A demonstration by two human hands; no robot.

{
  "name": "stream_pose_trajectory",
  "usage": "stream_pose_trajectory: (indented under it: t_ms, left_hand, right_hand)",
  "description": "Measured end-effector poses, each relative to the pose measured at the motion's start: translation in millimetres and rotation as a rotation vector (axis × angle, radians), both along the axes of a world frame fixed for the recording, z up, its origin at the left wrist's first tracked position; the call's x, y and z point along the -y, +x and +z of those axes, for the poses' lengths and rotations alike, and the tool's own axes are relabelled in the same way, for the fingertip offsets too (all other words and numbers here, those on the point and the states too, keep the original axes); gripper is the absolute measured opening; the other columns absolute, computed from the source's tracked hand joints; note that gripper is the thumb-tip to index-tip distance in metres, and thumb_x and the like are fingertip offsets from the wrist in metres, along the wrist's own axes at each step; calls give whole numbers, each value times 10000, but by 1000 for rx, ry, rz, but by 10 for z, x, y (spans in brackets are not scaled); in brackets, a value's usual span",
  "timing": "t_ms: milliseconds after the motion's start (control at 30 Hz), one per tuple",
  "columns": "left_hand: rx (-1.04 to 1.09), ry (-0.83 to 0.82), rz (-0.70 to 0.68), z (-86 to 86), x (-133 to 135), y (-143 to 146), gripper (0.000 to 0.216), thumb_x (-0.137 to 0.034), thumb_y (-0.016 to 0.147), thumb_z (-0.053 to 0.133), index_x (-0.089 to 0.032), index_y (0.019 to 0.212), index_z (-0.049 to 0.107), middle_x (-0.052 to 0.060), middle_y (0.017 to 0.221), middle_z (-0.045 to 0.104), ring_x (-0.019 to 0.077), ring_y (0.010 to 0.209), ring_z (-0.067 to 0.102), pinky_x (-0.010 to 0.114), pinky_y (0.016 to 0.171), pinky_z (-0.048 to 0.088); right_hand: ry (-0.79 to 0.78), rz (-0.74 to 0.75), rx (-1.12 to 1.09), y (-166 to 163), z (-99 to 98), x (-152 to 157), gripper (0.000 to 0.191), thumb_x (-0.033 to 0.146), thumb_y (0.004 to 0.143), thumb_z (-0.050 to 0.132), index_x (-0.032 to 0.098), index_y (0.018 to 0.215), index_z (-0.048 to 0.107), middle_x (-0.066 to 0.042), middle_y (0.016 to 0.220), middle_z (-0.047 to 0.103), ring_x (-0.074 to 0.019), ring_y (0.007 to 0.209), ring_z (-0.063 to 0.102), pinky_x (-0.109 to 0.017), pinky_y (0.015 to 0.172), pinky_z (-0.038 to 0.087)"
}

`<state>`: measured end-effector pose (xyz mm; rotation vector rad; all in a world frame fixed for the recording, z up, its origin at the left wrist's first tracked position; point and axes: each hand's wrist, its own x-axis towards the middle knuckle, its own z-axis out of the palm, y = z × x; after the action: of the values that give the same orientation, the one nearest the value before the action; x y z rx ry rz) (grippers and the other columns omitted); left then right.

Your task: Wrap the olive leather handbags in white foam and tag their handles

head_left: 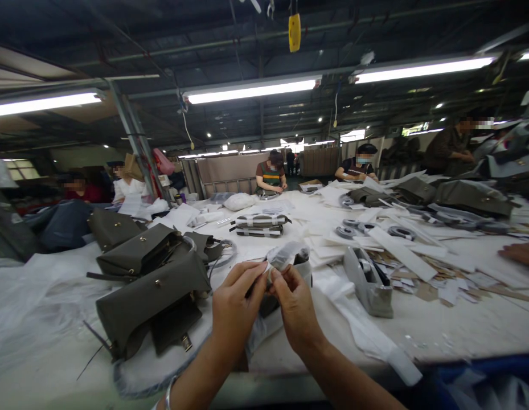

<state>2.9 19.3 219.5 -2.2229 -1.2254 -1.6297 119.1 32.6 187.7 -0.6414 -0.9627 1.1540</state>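
In front of me, my left hand and my right hand meet with fingertips pinched together. Between them shows a thin white piece of material, too small to make out fully. Just beyond and below my hands stands a light bag with clear plastic wrap over its top; my fingers hide much of it. To the left, a dark olive handbag lies with its flap and metal clasp showing. Right of my hands is a grey bag wrapped in plastic.
More olive handbags are piled at left. White paper strips, grey rolled straps and brown card scraps cover the right. A strapped bundle lies ahead. Several co-workers sit or stand around; another person's hand rests at far right.
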Motion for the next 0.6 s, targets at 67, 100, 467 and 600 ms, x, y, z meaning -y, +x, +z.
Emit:
stream_pose_trajectory:
  t_ms: [67,100,467,600]
  left_hand:
    - [-84,74,43,-27,17,16,244,-203,933,569,-262,1123,710,40,1072,723,177,999,688,274,947,539]
    - [-134,107,66,-47,24,26,283,-190,933,559,-254,1175,691,51,1119,717,186,1037,682,281,971,533]
    - [-279,52,96,-168,42,30,396,-219,919,554,-194,1308,620,120,1325,629,276,1176,630,383,1006,525]
    - [39,-349,-120,-27,-4,-48,373,-373,887,627,-247,1235,668,60,1268,673,263,1189,620,392,1053,482]
  right_hand:
    - [4,18,-1,15,11,4,259,442,832,694,217,809,566,27,707,533,-137,680,493,-262,637,437]
    - [9,28,-4,25,16,5,257,442,831,696,217,815,572,25,719,547,-140,693,504,-266,652,441]
    - [-59,27,51,149,-20,-34,268,422,758,769,205,780,615,12,736,611,-150,712,557,-273,675,464]
    - [-13,95,71,207,-9,-47,245,434,808,714,201,877,677,-13,783,666,-162,735,608,-291,718,497]
